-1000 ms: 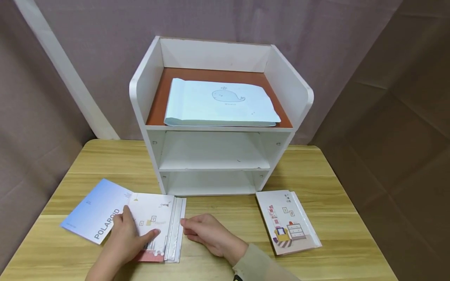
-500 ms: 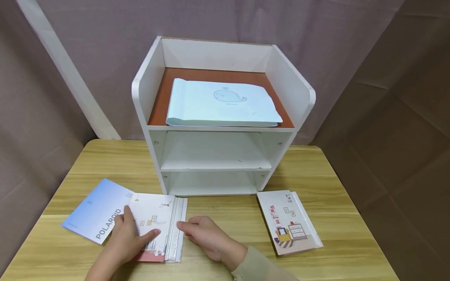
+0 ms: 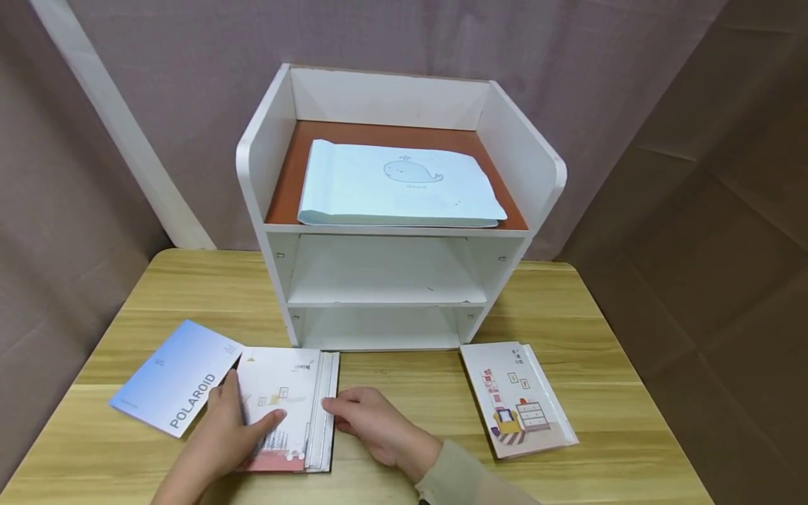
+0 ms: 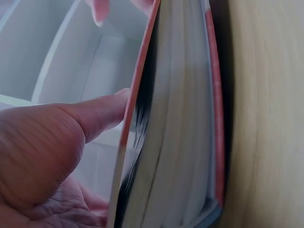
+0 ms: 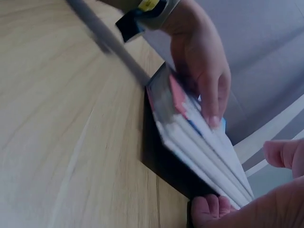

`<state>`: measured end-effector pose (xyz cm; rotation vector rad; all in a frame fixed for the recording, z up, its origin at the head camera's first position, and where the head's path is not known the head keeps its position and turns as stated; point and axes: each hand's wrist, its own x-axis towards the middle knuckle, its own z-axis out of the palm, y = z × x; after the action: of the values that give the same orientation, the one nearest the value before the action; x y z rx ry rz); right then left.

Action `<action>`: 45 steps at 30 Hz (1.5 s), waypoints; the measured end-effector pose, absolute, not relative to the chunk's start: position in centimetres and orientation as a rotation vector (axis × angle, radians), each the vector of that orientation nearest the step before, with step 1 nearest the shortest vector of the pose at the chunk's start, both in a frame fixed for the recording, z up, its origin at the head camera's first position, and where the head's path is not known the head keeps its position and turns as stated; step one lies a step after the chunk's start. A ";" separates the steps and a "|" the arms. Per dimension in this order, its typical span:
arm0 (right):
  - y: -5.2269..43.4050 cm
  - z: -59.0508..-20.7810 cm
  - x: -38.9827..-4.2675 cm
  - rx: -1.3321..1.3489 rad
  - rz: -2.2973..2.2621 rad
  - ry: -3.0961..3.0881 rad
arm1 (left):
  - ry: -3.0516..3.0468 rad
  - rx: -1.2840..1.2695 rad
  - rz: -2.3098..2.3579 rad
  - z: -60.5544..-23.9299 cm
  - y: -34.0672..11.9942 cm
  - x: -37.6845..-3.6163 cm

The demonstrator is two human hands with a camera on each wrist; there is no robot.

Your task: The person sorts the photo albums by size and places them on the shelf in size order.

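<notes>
A stack of thin books (image 3: 287,407) with a white and red illustrated cover lies at the front left of the wooden table (image 3: 410,386). My left hand (image 3: 249,403) holds its left side, thumb on the cover. My right hand (image 3: 337,410) grips its right edge with curled fingers. The right wrist view shows the stack (image 5: 199,142) raised a little off the wood, a dark shadow under it, with my right fingertips (image 5: 209,209) at its near corner. The left wrist view shows the stack (image 4: 180,118) edge on, with my thumb (image 4: 95,114) against the cover.
A blue book marked POLAROID (image 3: 173,382) lies left of the stack. Another illustrated book (image 3: 517,396) lies at the front right. Behind stands a white three-tier shelf (image 3: 259,161) with a pale blue whale book (image 3: 398,182) on top; its two lower shelves hold nothing.
My right hand closed in on the stack's right edge. The stack slid slightly right, away from the blue book, and its right side lifted off the table.
</notes>
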<state>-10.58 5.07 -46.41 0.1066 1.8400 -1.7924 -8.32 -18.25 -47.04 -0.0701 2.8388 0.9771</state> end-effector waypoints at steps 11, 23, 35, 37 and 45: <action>6.9 -46.2 -10.4 -0.025 -1.913 1.850 | 2.520 -0.046 1.474 -45.7 -16.3 -7.2; 8.2 -46.3 -10.3 -0.114 -1.985 1.991 | 2.558 -0.004 1.657 -44.8 -15.1 -6.5; 9.7 -45.6 -10.5 -0.162 -2.031 2.046 | 2.471 0.065 1.894 -45.4 -13.6 -6.4; 9.9 -45.3 -10.5 -0.182 -2.041 2.051 | 2.415 0.052 1.942 -45.3 -13.1 -6.4; 10.9 -43.8 -11.1 -0.295 -2.123 1.992 | 2.283 0.091 2.031 -45.7 -11.3 -6.4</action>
<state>-11.12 10.86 -43.78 -0.2954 1.9923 -2.1227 -6.41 -11.32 -45.69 0.0910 2.2829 2.0314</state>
